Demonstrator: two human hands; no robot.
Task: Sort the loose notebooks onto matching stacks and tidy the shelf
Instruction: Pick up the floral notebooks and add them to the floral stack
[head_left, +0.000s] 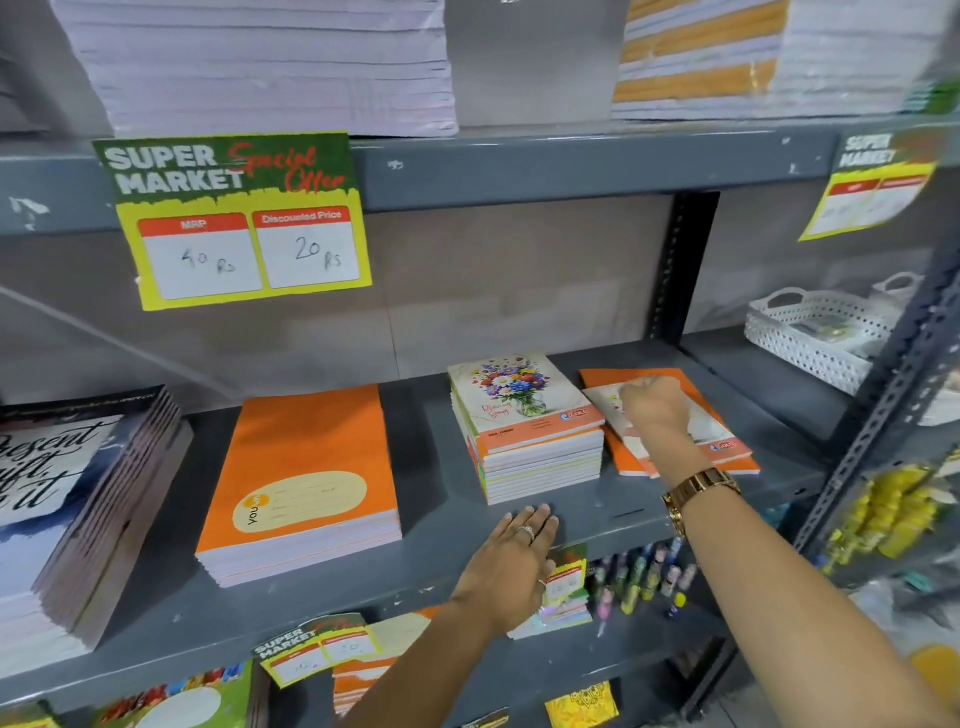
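On the grey shelf (426, 551) lie a stack of plain orange notebooks (301, 467) and, to its right, a stack of flower-cover notebooks (524, 426). Further right a loose flower-cover notebook (701, 431) lies skewed on a loose orange notebook (670, 376). My right hand (654, 402) rests on the loose flower-cover notebook, fingers curled over its far part; whether it grips it is unclear. My left hand (514, 556) lies flat and open on the shelf's front edge, just in front of the flower stack.
A dark stack of lettered notebooks (78, 499) fills the shelf's left end. A white perforated basket (810, 332) stands at the back right. Price cards (234, 218) hang from the shelf above. Pens (639, 577) and more notebooks sit on the shelf below.
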